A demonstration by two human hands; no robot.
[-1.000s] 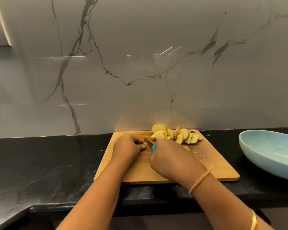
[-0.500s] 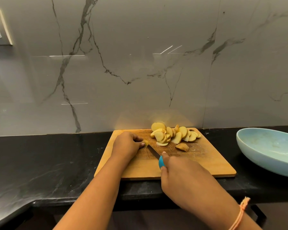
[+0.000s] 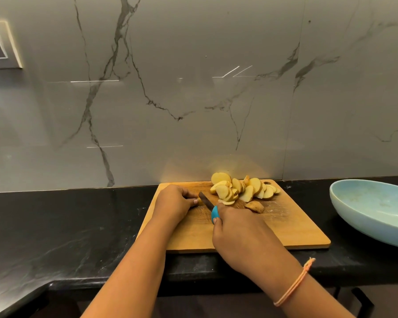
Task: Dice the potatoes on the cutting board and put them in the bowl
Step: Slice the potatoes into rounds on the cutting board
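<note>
Both forearms reach forward over the near edge of the black tabletop [image 3: 67, 237] and meet at the one wooden cutting board [image 3: 296, 232]. My left hand [image 3: 175, 200] sits knuckles-up on the board's far left part, fingers curled down and pinching a small potato piece [image 3: 199, 201]. Only a yellow sliver of it shows past my fingertips, so I can't tell its shape. My right hand [image 3: 234, 235] comes in from the near side, wrapped around the blue handle of the one knife [image 3: 206, 200]. The thumb lies along the handle, and the dark blade angles away to the left, right up against that piece. Most of the handle is buried in my grip. Behind the blade, along the far edge of the board, lies one heap of potato slices [image 3: 244, 189], pale and overlapping, too stacked to count. One brown-skinned end piece [image 3: 254, 206] lies apart, just near of the heap. One light blue bowl [image 3: 354, 219] stands on the tabletop to the right, clear of the board and cut off by the frame edge. An orange thread [image 3: 294, 283] circles my right wrist.
</note>
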